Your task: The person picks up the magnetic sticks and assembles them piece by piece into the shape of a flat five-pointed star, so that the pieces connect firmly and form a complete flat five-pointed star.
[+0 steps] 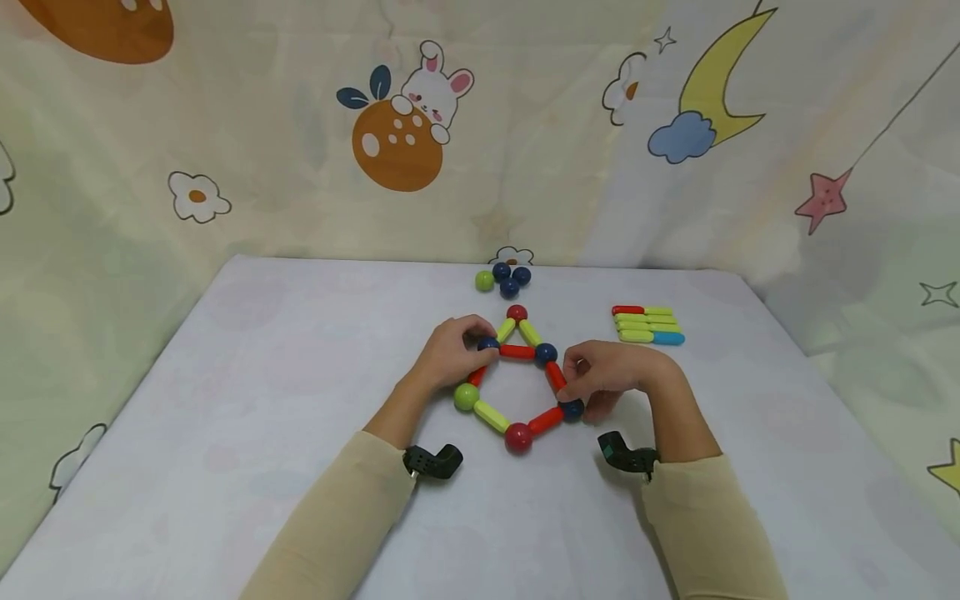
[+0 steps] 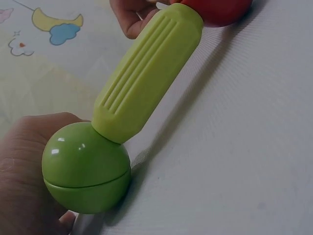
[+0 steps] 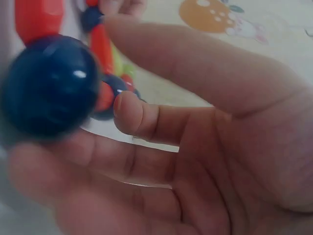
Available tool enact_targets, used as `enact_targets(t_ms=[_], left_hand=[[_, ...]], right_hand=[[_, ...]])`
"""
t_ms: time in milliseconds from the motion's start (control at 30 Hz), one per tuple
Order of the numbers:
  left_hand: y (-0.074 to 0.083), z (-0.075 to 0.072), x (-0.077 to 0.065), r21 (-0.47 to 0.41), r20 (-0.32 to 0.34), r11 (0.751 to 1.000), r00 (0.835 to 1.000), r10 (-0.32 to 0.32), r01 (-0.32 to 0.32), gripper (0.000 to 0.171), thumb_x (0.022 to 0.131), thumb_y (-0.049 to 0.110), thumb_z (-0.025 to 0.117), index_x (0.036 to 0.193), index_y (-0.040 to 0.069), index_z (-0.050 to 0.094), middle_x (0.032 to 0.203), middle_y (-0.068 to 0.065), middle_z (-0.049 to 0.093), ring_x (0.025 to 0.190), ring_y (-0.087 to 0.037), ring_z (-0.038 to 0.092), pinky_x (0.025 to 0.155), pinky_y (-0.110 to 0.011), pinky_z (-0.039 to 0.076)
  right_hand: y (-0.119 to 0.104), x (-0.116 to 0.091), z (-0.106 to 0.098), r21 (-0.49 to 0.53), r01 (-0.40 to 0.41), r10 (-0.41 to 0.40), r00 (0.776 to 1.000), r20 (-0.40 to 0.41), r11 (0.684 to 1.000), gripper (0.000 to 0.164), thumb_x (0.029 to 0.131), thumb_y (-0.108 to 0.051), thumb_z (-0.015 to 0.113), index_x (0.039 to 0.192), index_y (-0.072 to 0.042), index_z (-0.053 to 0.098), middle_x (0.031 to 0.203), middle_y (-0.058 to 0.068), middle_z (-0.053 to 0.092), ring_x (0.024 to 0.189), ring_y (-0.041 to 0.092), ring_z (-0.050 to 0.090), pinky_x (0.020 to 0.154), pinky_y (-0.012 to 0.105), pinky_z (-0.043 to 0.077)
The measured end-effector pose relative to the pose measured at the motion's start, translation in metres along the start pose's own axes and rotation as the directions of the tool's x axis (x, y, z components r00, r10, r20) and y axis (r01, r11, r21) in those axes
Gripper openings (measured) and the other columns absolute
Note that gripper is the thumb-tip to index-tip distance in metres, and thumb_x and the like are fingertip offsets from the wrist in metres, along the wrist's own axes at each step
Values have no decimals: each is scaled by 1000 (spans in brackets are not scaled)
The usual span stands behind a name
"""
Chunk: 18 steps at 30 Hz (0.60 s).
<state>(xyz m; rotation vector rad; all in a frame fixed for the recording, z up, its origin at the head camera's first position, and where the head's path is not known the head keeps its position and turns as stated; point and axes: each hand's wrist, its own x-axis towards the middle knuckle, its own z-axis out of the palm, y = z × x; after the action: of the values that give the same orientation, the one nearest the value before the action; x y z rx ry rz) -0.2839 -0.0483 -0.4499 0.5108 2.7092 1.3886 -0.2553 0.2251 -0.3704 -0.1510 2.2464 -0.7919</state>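
A flat frame of balls joined by short rods lies on the table. My left hand (image 1: 453, 354) pinches the blue ball (image 1: 487, 343) at its upper left, thumb in front. Near that wrist sit the green ball (image 2: 85, 169) and a yellow-green rod (image 2: 149, 73) leading to a red ball (image 1: 518, 437). At the right corner my right hand (image 1: 611, 375) surrounds another blue ball (image 3: 51, 88) loosely; a wide gap separates thumb from fingers. The thumb lies over a red rod (image 1: 555, 375), while blurred fingers are against or just below the ball. Contact is hard to judge.
Behind the frame sit a loose green ball (image 1: 484, 281) and several blue balls (image 1: 509, 288). To the right, several loose rods (image 1: 647, 323) lie side by side in red, yellow-green and blue. A printed cloth (image 1: 300, 167) hangs along the table's (image 1: 300, 333) far edge.
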Motion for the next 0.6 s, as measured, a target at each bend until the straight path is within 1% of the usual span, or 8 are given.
enact_targets(t_ms=[67,133,167,233,333,433,533,600], left_hand=[[0,0,0,2,0,1000,1000,6,-6,28,92,27,74,117,16,71,118,-2,70,112,-23,58,104,-43,48],[0,0,0,2,0,1000,1000,9,-9,28,92,28,74,117,16,71,118,-2,70,112,-23,58,104,-43,48],[0,0,0,2,0,1000,1000,9,-9,28,92,28,74,117,16,71,118,-2,70,112,-23,58,104,-43,48],[0,0,0,1,-1,1000,1000,9,-9,28,92,27,74,117,16,71,118,-3,70,112,-23,58,104,-43,49],[0,0,0,1,-3,1000,1000,10,-10,27,92,27,74,116,16,71,118,-2,70,111,-23,58,104,-43,49],[0,0,0,1,-6,1000,1000,11,-11,27,92,27,74,116,16,71,118,-2,70,111,-23,58,104,-43,49],[0,0,0,5,-5,1000,1000,6,-6,27,92,27,74,116,16,71,118,-2,70,112,-23,58,104,-43,48],[0,0,0,8,-1,1000,1000,3,-3,28,92,28,74,117,17,71,119,-2,70,112,-23,58,104,-43,48]], right_hand=[[4,-5,-6,-7,30,-31,998,-60,1000,36,92,-34,76,107,-7,57,103,13,67,86,25,73,77,36,63],[10,-11,-14,-18,82,-84,983,-164,996,34,96,-33,72,112,-6,59,107,15,68,89,27,72,78,37,63],[14,-14,-18,-27,112,-115,967,-227,993,34,97,-31,70,115,-5,59,110,17,68,91,28,72,79,38,63],[22,-19,-26,-62,149,-161,921,-354,987,34,100,-28,67,122,-3,60,116,19,66,95,31,71,80,38,62],[35,-25,-34,-105,128,-164,851,-499,986,37,102,-24,63,130,-1,60,125,21,63,102,35,68,82,38,60],[48,-26,-39,-121,57,-117,806,-580,991,39,102,-23,61,134,-1,59,132,23,60,106,37,66,84,39,59],[61,-22,-41,-118,16,-86,781,-618,993,40,102,-21,60,136,0,59,137,27,57,111,41,62,86,42,58],[68,-17,-41,-117,5,-78,775,-627,993,41,102,-20,60,136,1,59,140,29,55,115,43,60,89,46,56]])
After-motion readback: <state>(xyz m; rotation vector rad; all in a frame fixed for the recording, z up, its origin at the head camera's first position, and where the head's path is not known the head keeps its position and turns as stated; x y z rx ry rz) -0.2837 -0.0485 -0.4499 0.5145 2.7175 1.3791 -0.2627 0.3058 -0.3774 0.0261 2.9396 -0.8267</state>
